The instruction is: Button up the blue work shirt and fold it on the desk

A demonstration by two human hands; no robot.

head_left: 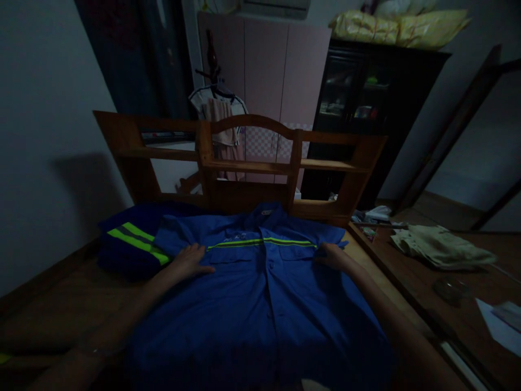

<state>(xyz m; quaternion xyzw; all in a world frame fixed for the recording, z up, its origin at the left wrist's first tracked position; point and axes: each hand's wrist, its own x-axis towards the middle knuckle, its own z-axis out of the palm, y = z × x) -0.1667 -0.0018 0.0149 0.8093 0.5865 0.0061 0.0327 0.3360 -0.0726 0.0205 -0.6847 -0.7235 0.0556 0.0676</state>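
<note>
Forearms reach in from the lower edge of the view, dim in the poor light. Between them a blue work shirt (pixel 264 304) lies spread front-up on a wooden bed (pixel 73 304), buttoned, collar pointing away, with a yellow-green reflective band (pixel 262 242) across the chest. The left hand (pixel 191 260) rests palm down with fingers spread on the shirt's chest, just below the left end of the band. The right hand (pixel 334 256) lies flat on the opposite shoulder area; whether its fingers pinch any cloth cannot be told. The hands are well apart. Beside the left hand lies a folded blue garment (pixel 130 239) with matching stripes, touching the shirt's sleeve. Right of the bed, a khaki garment (pixel 439 247) lies crumpled on a wooden surface. Behind the collar stands a wooden headboard (pixel 244 163) with shelves. Farther back are clothes on a hanger (pixel 220 117), a pink wardrobe (pixel 277 70) and a dark cabinet (pixel 366 108).
</note>
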